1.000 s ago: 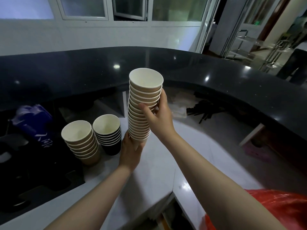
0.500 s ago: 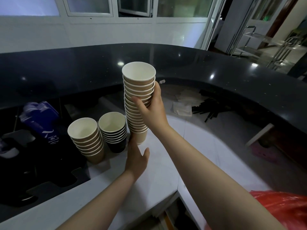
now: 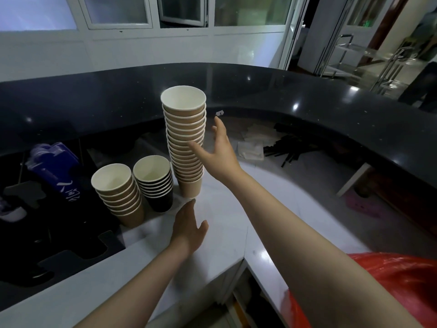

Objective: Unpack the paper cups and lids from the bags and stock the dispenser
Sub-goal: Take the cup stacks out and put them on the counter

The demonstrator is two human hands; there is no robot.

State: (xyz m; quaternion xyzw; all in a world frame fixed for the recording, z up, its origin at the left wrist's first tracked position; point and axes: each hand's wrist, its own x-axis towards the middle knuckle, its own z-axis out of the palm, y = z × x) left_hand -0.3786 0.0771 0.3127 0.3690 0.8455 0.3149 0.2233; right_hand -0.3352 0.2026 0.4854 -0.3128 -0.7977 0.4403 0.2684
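Observation:
A tall stack of brown paper cups stands upright on the white counter. My right hand is open just right of the stack, fingers spread, its thumb near the cups' side. My left hand lies open on the counter below the stack, fingertips at its base. To the left stand a shorter stack of black cups and a leaning stack of brown cups.
A black cup dispenser tray with cut-out slots sits at the left, a blue bag behind it. A red plastic bag lies at the lower right. Black straws and napkins lie under the dark raised counter.
The tall stack has been set down on the counter. My right hand has let go of it and opened; my left hand has dropped from under the stack to the counter.

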